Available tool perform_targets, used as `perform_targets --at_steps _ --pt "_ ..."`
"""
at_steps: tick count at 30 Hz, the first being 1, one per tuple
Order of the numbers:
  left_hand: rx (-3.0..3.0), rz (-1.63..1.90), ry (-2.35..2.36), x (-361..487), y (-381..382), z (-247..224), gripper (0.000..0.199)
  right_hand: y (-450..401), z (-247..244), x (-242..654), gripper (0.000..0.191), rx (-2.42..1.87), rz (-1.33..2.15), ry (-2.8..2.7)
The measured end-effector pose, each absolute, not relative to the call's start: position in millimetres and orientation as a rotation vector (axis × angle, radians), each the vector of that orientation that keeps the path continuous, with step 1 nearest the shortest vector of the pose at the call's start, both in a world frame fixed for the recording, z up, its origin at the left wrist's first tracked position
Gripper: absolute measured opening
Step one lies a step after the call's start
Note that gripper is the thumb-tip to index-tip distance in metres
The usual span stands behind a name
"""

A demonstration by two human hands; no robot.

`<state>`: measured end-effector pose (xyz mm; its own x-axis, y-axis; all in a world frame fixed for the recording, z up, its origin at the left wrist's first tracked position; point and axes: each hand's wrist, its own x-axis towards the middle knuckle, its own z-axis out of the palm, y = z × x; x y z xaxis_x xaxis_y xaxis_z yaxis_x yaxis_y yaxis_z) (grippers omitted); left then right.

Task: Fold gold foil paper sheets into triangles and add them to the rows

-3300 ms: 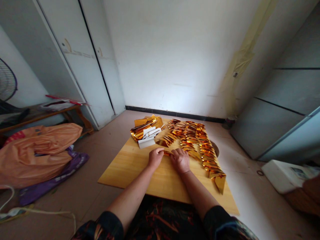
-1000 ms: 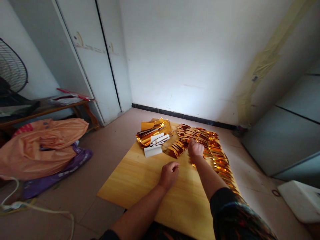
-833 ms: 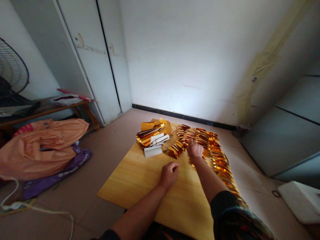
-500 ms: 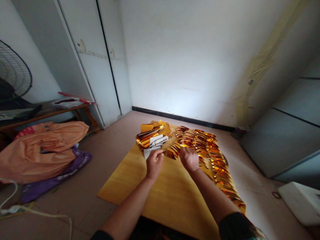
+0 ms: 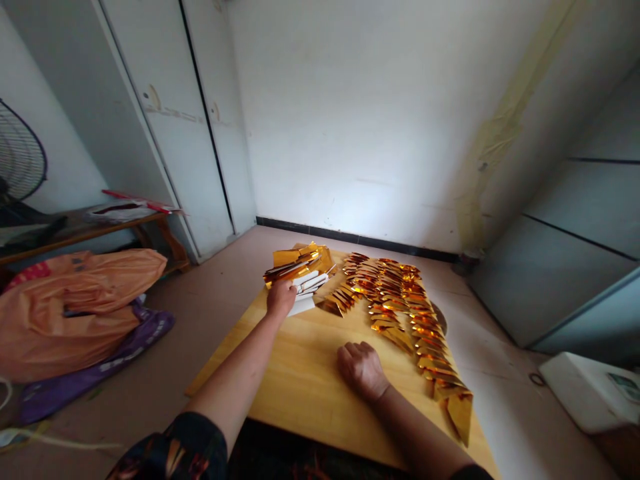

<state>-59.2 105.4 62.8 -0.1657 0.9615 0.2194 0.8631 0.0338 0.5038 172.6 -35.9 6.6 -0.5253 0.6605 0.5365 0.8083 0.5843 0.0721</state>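
Observation:
My left hand [image 5: 281,298] is at the far left of the wooden table, its fingers closed on the edge of some white folded papers [image 5: 311,283]. Behind these papers lies a loose pile of shiny gold sheets [image 5: 295,259]. My right hand [image 5: 361,368] rests as a loose fist over the middle of the table [image 5: 310,380]; whether anything is inside it is hidden. Rows of folded gold pieces [image 5: 430,333] run along the table's right side, and a shorter row [image 5: 340,300] stands between them and the white papers.
An orange bag [image 5: 75,313] and a purple bag [image 5: 100,367] lie left of the table, by a wooden bench [image 5: 170,243]. A fan [image 5: 20,153] is at the far left. On the right floor sits a white box [image 5: 590,390].
My left hand has moved left to the white papers. My right hand has drawn back from the gold rows towards me. The view has shifted slightly to the right.

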Motion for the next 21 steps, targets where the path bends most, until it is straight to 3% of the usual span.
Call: perform_targets --at_steps 7,14,21 --pt "1.906 0.915 2.189 -62.3 99.5 66.0 0.027 -33.0 6.5 171.1 0.017 -1.195 -0.416 -2.378" --pt "1.937 1.134 1.947 -67.2 91.9 65.3 0.038 -30.4 1.7 171.2 0.014 -1.232 -0.398 -2.385" --pt "1.856 1.189 1.928 -69.2 91.4 59.0 0.026 -29.9 2.3 170.9 0.012 -1.249 -0.382 -2.387"
